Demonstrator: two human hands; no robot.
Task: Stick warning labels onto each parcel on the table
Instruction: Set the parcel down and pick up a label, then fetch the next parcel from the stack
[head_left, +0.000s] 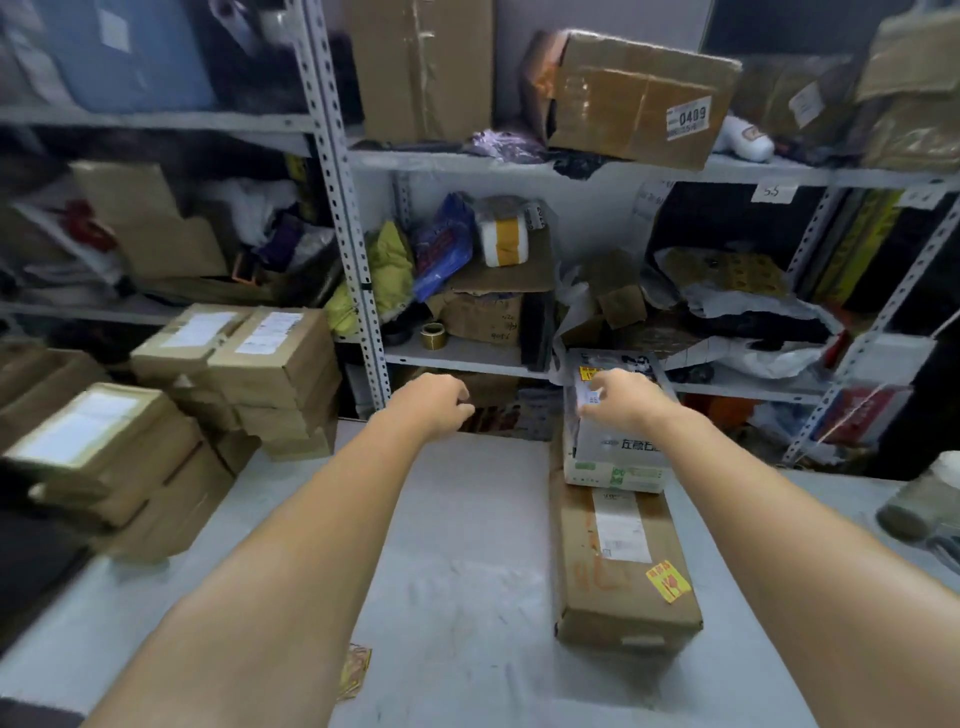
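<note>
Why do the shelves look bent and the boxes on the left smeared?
Head view: the wide-angle lens bows the shelf upright; motion blur smears the stacked cardboard parcels at left; the flat parcel with its yellow warning label is sharper.

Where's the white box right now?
Head view, right of centre: the white box sits on the far end of the brown parcel, with the right hand on its top.

white parcel (618, 452) lies atop long brown parcel (618, 571); each bears a yellow warning label (668, 581).

Bare left hand (434, 408) and right hand (623, 402), bare forearms (291, 545).
</note>
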